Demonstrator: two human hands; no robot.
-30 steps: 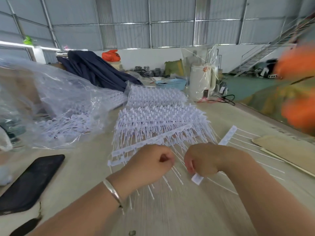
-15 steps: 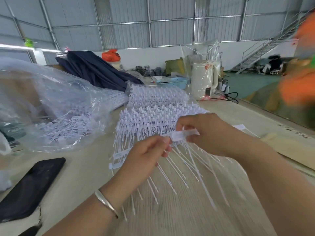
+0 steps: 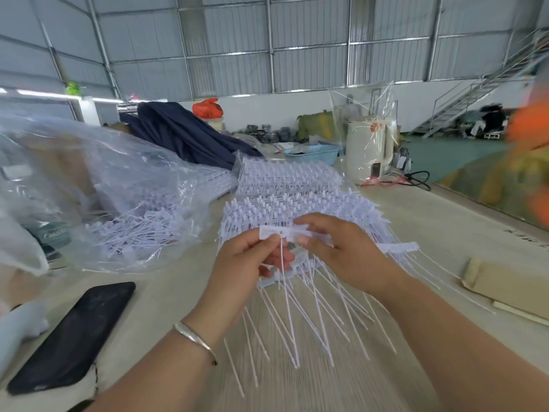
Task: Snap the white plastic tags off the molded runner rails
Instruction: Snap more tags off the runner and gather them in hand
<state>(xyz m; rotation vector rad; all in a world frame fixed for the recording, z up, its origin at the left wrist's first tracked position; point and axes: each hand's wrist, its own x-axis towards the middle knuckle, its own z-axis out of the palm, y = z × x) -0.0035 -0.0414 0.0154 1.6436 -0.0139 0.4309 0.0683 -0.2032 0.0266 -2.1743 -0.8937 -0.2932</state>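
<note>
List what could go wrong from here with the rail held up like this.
Both hands, left hand and right hand, pinch one runner rail above the table; its tags dangle, so snapped ones may scatter. They hang over the stacked rails and could tangle. The phone lies nearby.

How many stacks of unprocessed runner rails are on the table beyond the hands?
2: near stack just behind the hands, far stack behind that. More rails may sit inside the plastic bag.

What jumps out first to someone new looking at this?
Two hands at centre: the left hand and right hand hold a white rail up, thin white tags hanging from it. Behind it sits a stack of more rails; a clear plastic bag lies left, a black phone lower left.
</note>
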